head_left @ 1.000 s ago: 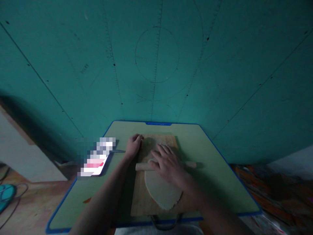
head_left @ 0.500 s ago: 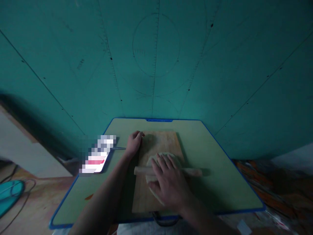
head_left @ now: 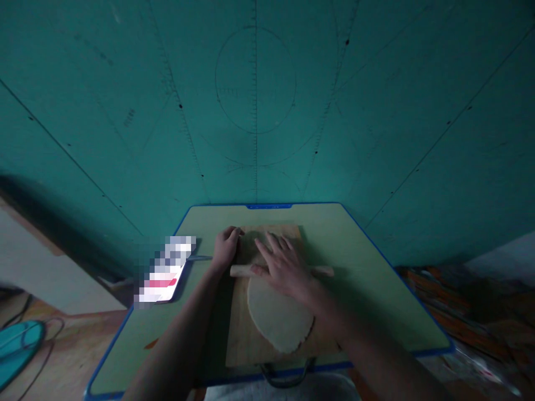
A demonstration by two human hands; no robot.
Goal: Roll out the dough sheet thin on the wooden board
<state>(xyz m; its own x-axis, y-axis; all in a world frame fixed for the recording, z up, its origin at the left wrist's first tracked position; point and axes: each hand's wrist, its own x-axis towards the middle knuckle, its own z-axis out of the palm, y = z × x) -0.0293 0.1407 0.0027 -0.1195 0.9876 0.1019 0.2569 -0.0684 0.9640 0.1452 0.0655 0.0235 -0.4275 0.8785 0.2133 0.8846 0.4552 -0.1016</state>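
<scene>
A flattened round of dough (head_left: 280, 317) lies on the wooden cutting board (head_left: 242, 345). Across the dough's far part rests a wooden rolling pin (head_left: 241, 271), its middle covered by a hand. My right hand (head_left: 284, 264) lies flat over the pin, palm down, with fingers spread and pointing away from me. At the board's far left edge is my left hand (head_left: 226, 245), its fingers curled against that edge. The dough's far end is partly hidden under my right hand.
A green folding table (head_left: 355, 267) with a blue rim carries the board. On its left lies a lit phone (head_left: 167, 273), partly pixelated, near a thin grey object (head_left: 200, 258). A dark handle (head_left: 288, 381) sticks out at the front edge. Behind stands a green wall (head_left: 267, 145).
My right hand and the rolling pin have moved away from me over the dough, uncovering its near part. My left hand stays at the board's edge. The view has shifted slightly.
</scene>
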